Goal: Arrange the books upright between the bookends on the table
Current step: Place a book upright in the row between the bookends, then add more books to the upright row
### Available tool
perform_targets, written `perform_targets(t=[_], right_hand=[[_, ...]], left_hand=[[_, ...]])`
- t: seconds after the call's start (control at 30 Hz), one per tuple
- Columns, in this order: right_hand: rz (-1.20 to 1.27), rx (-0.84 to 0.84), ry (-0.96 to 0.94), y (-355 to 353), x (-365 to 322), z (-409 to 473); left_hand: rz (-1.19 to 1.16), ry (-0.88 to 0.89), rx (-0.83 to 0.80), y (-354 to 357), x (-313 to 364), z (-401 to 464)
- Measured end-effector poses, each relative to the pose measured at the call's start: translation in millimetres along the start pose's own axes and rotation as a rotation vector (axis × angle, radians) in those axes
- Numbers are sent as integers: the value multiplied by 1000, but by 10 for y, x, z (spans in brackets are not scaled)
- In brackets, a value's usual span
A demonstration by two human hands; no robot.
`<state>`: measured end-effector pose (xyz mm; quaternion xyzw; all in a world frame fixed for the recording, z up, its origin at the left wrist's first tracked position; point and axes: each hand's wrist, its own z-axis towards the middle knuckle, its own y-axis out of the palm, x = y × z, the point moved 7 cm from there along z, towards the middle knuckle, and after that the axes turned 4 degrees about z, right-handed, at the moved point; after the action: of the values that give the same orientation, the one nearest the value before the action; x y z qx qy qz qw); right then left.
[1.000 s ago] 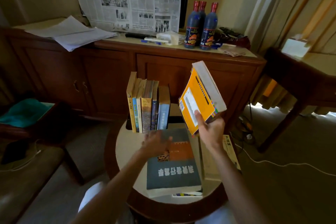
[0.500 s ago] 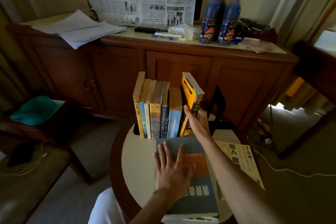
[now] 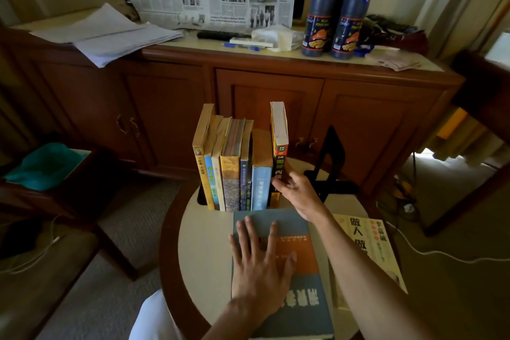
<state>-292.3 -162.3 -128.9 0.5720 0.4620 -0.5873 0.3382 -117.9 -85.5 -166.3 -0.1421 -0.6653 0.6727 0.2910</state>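
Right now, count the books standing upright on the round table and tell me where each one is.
7, possibly more hidden. Six stand packed in the row of books against the left bookend; the seventh, the orange book, stands at the row's right end under the right hand.

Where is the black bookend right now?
The black bookend stands at the back right of the round table, just right of the right hand, with a gap between it and the upright books.
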Motion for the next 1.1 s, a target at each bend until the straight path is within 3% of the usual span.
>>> perform_targets(t=[0.23, 0.33, 0.43, 0.5, 0.6, 0.73, 0.83, 0.97, 1.1], right_hand=[[-231, 61, -49, 8, -108, -72], [-275, 89, -47, -42, -95, -106], [-268, 80, 1, -72, -44, -269], [-288, 112, -16, -112, -35, -498], [-492, 181, -47, -140, 101, -916], [-617, 99, -69, 73, 302, -1547], [-520, 70, -60, 123, 360, -1870], [-144, 74, 74, 40, 332, -2101], [47, 128, 110, -8, 338, -2193]], left_hand=[[-85, -5, -70, -13, -4, 21], [-272, -28, -127, -51, -148, 71], [-556, -210, -57, -136, -474, 5], [-748, -359, -196, -28, -624, -124], [-998, -437, -386, 45, -657, -264], [-974, -370, -367, -160, -621, -263], [-1054, -419, -285, -322, -641, -288], [-1151, -423, -246, -520, -639, -300], [-1227, -307, -236, -812, -505, -269]])
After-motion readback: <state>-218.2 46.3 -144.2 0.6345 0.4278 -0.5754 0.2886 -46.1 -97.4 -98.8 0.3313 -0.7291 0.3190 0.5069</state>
